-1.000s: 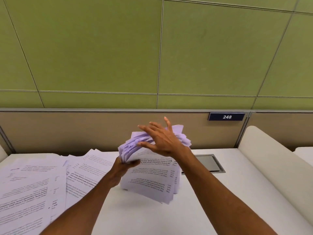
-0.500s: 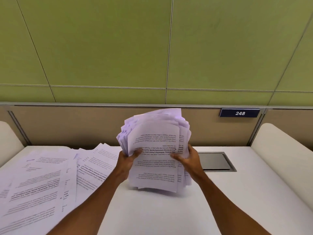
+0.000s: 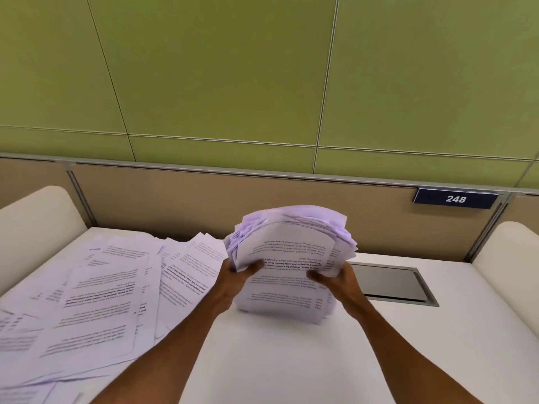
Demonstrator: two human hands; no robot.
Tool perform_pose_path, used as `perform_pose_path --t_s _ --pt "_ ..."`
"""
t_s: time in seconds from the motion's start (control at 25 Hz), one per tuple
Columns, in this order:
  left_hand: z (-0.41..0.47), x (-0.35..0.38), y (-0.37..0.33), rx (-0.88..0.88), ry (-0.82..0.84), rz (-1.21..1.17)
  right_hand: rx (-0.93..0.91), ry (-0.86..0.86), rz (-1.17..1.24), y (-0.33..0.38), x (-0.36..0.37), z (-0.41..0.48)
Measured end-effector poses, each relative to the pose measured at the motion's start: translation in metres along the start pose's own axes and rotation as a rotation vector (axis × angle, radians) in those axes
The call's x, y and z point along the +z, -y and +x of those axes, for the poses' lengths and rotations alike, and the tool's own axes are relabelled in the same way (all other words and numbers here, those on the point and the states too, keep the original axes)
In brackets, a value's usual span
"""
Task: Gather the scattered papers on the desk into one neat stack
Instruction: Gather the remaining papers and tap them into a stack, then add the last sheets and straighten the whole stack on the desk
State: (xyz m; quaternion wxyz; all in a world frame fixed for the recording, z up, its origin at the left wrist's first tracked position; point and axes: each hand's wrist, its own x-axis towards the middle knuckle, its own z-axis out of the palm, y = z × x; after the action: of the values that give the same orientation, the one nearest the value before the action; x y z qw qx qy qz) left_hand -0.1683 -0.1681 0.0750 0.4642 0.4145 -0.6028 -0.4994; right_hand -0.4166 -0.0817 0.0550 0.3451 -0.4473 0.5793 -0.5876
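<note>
Sheaf of white printed paper sheets (image 3: 287,258), thick and ragged-edged, was held upright near the middle of the white desk top (image 3: 277,360), its top fanning and curling toward the back; whether its lower edge touched the surface could not be told. Left hand (image 3: 236,279) gripped the sheaf's left edge, thumb across the front page, fingers hidden behind. Right hand (image 3: 335,282) gripped the right edge likewise, thumb on the front. Loose printed white pages (image 3: 96,293) lay overlapped and skewed across the desk's left half, the nearest just beside the left forearm. Grey rectangular recessed panel (image 3: 390,282) sat in the desk just right of the sheaf. Beige partition (image 3: 204,199) ran behind, bearing a dark blue plate marked 248 (image 3: 455,198); green wall panels (image 3: 218,68) rose above. Cream rounded dividers (image 3: 38,223) flanked both desk ends.
</note>
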Motion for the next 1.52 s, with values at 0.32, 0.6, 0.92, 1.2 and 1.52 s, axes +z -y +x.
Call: perform_pose_path --t_s 0.32,0.6,0.92,1.2,1.52 --pt "-0.001 -0.029 -0.016 -0.111 0.238 -0.226 -0.037 0.309 0.037 0.038 -0.002 0.015" --pt "-0.023 -0.059 -0.034 -0.155 0.24 -0.195 -0.034 0.443 0.065 0.047 0.017 0.006" --pt "-0.037 -0.091 -0.026 -0.552 0.079 -0.138 0.133 0.689 -0.013 0.052 0.049 -0.007" --pt "-0.059 -0.137 0.006 -0.813 0.0 0.159 0.431 0.572 0.08 0.013 0.113 -0.047" --pt "-0.093 -0.273 0.023 -0.486 -0.113 0.037 0.52 0.529 0.218 0.0 0.238 -0.066"
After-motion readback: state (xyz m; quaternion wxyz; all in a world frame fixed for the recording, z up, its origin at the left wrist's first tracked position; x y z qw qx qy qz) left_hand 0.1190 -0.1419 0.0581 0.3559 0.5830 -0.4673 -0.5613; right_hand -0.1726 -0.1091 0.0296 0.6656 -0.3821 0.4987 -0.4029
